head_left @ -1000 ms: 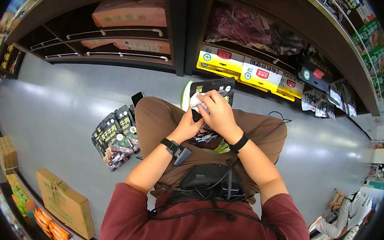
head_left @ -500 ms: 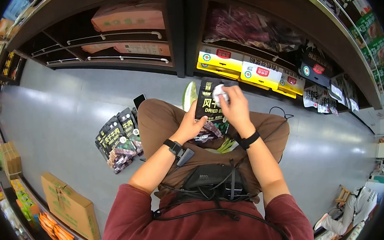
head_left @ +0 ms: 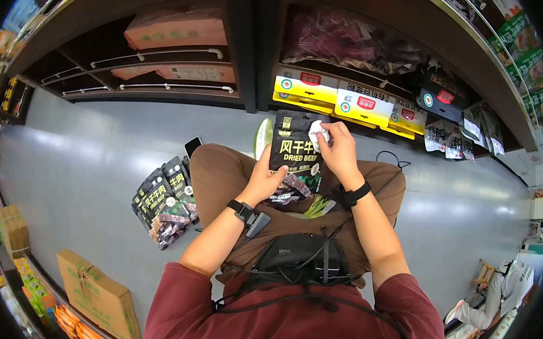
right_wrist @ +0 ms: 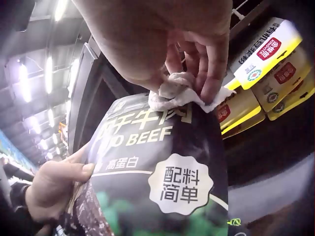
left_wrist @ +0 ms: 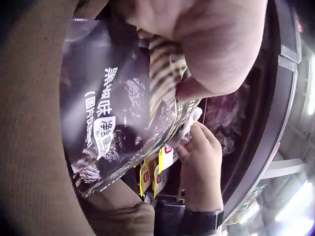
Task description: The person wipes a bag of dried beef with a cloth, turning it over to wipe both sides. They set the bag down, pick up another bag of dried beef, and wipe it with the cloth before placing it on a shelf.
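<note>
My left hand (head_left: pixel 266 177) grips a black dried beef bag (head_left: pixel 293 143) by its left edge, thumb across the printed front. The bag stands tilted above my crossed legs, its front facing me. Between the fingers and thumb of my right hand (head_left: pixel 341 153) is a crumpled white tissue (head_left: pixel 318 136), pressed to the bag's upper right part. In the right wrist view the tissue (right_wrist: pixel 179 93) lies against the bag's front near the top, over part of the large lettering. In the left wrist view the bag's lower front (left_wrist: pixel 113 108) shows close up under my left hand.
More dried beef bags (head_left: pixel 164 200) lie overlapped on the grey floor to my left, with a phone (head_left: pixel 193 146) beyond them. Yellow and white packages (head_left: pixel 365 106) line the low shelf ahead. A flat cardboard box (head_left: pixel 98 296) stands at the lower left. Another person (head_left: pixel 495 298) is at the lower right.
The bag has come upright, turning its printed front toward me. My right hand has moved the tissue rightward across the bag to its upper right part. My left hand still holds the left edge.
</note>
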{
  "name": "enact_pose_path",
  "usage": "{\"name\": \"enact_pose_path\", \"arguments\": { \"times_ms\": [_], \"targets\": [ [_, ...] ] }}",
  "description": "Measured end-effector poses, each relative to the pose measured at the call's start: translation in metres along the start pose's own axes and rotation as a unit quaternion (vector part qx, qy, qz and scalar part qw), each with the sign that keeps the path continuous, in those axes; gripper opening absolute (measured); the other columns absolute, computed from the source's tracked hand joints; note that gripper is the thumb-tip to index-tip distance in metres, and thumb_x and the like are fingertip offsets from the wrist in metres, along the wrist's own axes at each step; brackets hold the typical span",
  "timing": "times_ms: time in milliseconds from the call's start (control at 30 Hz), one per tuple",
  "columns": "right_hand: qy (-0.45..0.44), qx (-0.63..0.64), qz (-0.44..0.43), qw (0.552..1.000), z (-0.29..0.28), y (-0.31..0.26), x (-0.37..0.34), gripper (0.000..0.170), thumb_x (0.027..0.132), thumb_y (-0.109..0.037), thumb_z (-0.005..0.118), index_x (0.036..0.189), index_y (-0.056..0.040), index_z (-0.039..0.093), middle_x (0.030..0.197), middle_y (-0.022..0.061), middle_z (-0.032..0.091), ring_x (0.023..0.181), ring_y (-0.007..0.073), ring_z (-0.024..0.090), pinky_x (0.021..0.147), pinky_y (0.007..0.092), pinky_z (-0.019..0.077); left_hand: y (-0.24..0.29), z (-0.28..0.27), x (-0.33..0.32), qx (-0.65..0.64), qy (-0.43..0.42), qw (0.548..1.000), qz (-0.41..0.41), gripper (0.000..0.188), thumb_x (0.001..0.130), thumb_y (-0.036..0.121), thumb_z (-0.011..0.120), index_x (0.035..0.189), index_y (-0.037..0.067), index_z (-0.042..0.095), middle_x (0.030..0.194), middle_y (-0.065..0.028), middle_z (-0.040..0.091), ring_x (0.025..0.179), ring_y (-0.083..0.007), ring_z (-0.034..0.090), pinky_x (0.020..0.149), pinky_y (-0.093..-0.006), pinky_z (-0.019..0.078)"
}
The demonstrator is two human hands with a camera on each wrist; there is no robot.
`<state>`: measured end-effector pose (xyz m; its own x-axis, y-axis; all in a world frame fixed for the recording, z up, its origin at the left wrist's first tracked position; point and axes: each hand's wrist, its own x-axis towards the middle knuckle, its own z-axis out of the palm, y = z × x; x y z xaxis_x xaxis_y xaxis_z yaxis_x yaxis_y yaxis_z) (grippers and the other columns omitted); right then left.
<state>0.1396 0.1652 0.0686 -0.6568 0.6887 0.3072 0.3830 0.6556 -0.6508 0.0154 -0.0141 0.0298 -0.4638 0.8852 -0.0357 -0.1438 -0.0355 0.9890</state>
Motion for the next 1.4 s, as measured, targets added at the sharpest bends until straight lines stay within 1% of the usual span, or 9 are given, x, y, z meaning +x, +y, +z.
{"name": "enact_pose_path", "arguments": {
  "times_ms": [133, 300, 367, 500, 633, 767, 900, 1167, 1400],
  "targets": [
    [-0.002, 0.016, 0.026, 1.000, -0.002, -0.008, -0.004, 0.023, 0.085, -0.011, 0.067, 0.105, -0.0016, 0.063, 0.098, 0.0174, 0.061, 0.088, 0.0388, 0.062, 0.075, 0.0436, 0.0512, 0.006, 0.004, 0.001, -0.001, -0.013, 1.000, -0.025, 0.060, 0.088, -0.006, 0.059, 0.143, 0.001, 0.035, 0.129, -0.0096, 0.054, 0.119, -0.0150, 0.051, 0.101, -0.0293, 0.0418],
    [-0.052, 0.065, -0.128, 0.988, 0.021, -0.041, -0.010, 0.026, 0.083, -0.013, 0.071, 0.105, -0.0014, 0.063, 0.100, 0.0159, 0.060, 0.088, 0.0376, 0.062, 0.076, 0.0431, 0.0513, -0.013, -0.004, -0.001, 0.050, -0.034, 0.995, -0.077, 0.061, 0.087, -0.005, 0.060, 0.143, 0.002, 0.035, 0.126, -0.0088, 0.054, 0.117, -0.0136, 0.051, 0.096, -0.0279, 0.0441],
    [-0.048, 0.058, -0.125, 0.989, 0.019, -0.040, -0.008, 0.026, 0.083, -0.013, 0.071, 0.105, -0.0023, 0.063, 0.099, 0.0148, 0.060, 0.088, 0.0368, 0.062, 0.076, 0.0422, 0.0514, -0.008, -0.002, 0.000, 0.077, -0.013, 0.997, -0.001, 0.064, 0.087, -0.003, 0.061, 0.144, 0.004, 0.034, 0.120, -0.0114, 0.060, 0.106, -0.0134, 0.058, 0.081, -0.0264, 0.0513],
    [0.026, -0.008, 0.011, 1.000, 0.006, -0.002, 0.000, 0.024, 0.083, -0.012, 0.071, 0.104, -0.0020, 0.064, 0.094, 0.0153, 0.060, 0.084, 0.0366, 0.063, 0.071, 0.0408, 0.0512, -0.011, -0.001, 0.002, 0.022, 0.030, 0.999, 0.027, 0.062, 0.087, -0.005, 0.060, 0.143, 0.002, 0.035, 0.123, -0.0119, 0.059, 0.113, -0.0157, 0.057, 0.094, -0.0291, 0.0464],
    [-0.004, 0.028, 0.100, 0.995, -0.002, 0.005, -0.001, 0.023, 0.084, -0.012, 0.070, 0.103, -0.0009, 0.064, 0.094, 0.0161, 0.060, 0.083, 0.0367, 0.062, 0.073, 0.0423, 0.0507, 0.000, 0.003, 0.001, 0.043, 0.019, 0.999, 0.013, 0.061, 0.087, -0.007, 0.058, 0.142, 0.001, 0.035, 0.126, -0.0125, 0.058, 0.116, -0.0170, 0.055, 0.098, -0.0301, 0.0440],
    [-0.008, 0.038, -0.090, 0.995, 0.013, -0.026, -0.012, 0.028, 0.082, -0.012, 0.071, 0.108, -0.0018, 0.064, 0.095, 0.0139, 0.059, 0.088, 0.0350, 0.062, 0.075, 0.0416, 0.0516, 0.001, 0.005, 0.001, 0.014, 0.010, 0.999, -0.027, 0.061, 0.086, -0.007, 0.058, 0.142, 0.001, 0.035, 0.126, -0.0119, 0.057, 0.118, -0.0169, 0.054, 0.099, -0.0294, 0.0428],
    [-0.033, 0.067, -0.164, 0.984, 0.024, -0.051, -0.020, 0.033, 0.080, -0.010, 0.074, 0.111, -0.0043, 0.064, 0.094, 0.0129, 0.059, 0.086, 0.0326, 0.062, 0.074, 0.0377, 0.0525, -0.002, 0.001, 0.002, 0.020, 0.020, 0.999, 0.030, 0.063, 0.086, -0.008, 0.058, 0.143, 0.001, 0.035, 0.130, -0.0116, 0.053, 0.121, -0.0162, 0.051, 0.102, -0.0291, 0.0414],
    [0.034, -0.003, -0.020, 0.999, 0.004, -0.006, -0.005, 0.026, 0.083, -0.012, 0.069, 0.108, -0.0035, 0.066, 0.096, 0.0146, 0.059, 0.089, 0.0351, 0.061, 0.077, 0.0421, 0.0499, -0.010, 0.003, 0.002, -0.036, 0.040, 0.998, 0.011, 0.063, 0.087, -0.007, 0.060, 0.144, 0.002, 0.033, 0.130, -0.0099, 0.053, 0.119, -0.0154, 0.051, 0.101, -0.0298, 0.0420],
    [-0.029, 0.052, -0.175, 0.983, 0.031, -0.053, -0.019, 0.038, 0.080, -0.012, 0.073, 0.116, -0.0042, 0.065, 0.095, 0.0121, 0.059, 0.088, 0.0315, 0.061, 0.075, 0.0388, 0.0518, -0.012, 0.004, 0.003, 0.041, 0.045, 0.998, 0.010, 0.063, 0.088, -0.004, 0.061, 0.144, 0.003, 0.034, 0.129, -0.0098, 0.054, 0.118, -0.0151, 0.052, 0.095, -0.0278, 0.0450]
  ]
}}
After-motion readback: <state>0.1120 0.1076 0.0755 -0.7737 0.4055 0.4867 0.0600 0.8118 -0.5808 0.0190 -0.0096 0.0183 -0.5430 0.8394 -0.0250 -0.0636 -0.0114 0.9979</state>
